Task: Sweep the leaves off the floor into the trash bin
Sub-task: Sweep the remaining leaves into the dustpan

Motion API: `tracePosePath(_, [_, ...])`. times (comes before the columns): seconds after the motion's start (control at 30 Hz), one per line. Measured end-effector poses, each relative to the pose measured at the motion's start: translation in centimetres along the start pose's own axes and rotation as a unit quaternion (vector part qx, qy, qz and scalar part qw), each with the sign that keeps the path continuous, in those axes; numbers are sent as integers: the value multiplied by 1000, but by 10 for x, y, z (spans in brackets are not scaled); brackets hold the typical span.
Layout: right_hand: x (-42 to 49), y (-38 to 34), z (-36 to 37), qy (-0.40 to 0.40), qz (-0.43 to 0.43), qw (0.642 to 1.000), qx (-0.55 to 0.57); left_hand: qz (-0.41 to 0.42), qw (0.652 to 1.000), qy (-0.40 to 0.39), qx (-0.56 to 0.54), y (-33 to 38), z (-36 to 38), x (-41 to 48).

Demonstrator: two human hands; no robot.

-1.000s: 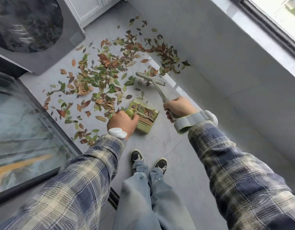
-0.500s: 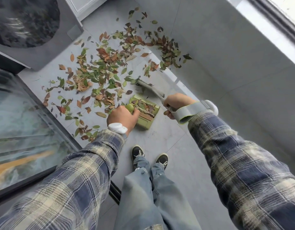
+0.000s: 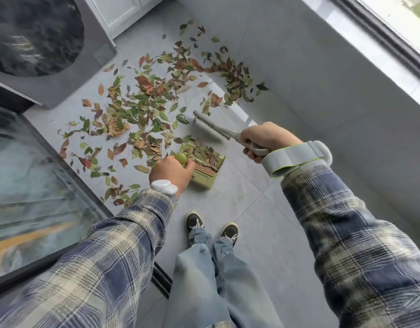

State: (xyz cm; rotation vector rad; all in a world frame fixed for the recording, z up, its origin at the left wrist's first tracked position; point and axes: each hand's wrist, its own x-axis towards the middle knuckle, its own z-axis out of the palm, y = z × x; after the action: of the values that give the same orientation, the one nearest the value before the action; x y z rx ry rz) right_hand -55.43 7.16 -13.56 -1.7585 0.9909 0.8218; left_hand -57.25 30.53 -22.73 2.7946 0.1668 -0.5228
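The broom (image 3: 211,125) has swung back out — right hand (image 3: 268,138) clamped round it, left hand (image 3: 172,170) gripping the dustpan (image 3: 205,171). Most leaves (image 3: 147,100) remain.

Leaves (image 3: 142,110), green and brown, lie scattered over the grey tile floor (image 3: 242,197) up to the wall (image 3: 298,79), and some lie inside the green dustpan (image 3: 203,179) set on the floor ahead of the person's shoes (image 3: 194,221). Left hand (image 3: 172,171) grips the dustpan's handle; right hand (image 3: 267,138) grips a brush (image 3: 211,125), its head just beyond the pan's far edge, beside the nearest loose leaves.
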Motion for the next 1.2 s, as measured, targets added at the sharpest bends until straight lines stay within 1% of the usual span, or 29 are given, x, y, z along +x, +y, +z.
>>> tracePosePath(0.13, [6,8,10,12,-6,1000,-19,3,1000,0,3,-1,1,2])
tracePosePath(0.27, [7,19,27,5,-1,998,-62,1,1000,5,9,-2,2,3])
tracePosePath(0.37, [-4,25,33,-2,2,989,-149,0,1000,0,7,-1,2,2])
tracePosePath(0.47, [-25,27,27,-10,1,966,-258,1,1000,-4,3,-1,2,2])
tracePosePath(0.57, [-47,27,17,-23,-4,947,-322,0,1000,-10,-2,0,0,-1])
tracePosePath(0.63, [-54,23,10,-30,-6,945,-324,-6,1000,-13,5,-2,1,0])
tracePosePath(0.73, [-74,22,-5,-15,-17,953,-302,-6,1000,-10,-4,-6,-4,-9])
tracePosePath(0.9, [-97,14,-18,5,-13,965,-263,2,999,-29,-21,-11,-6,-22])
tracePosePath(1.07, [-111,4,-29,25,-22,963,-269,0,999,-46,-22,-19,-12,-25])
tracePosePath(1.2, [-117,-8,-44,38,-20,971,-234,9,999,-38,-21,-17,-20,-20])
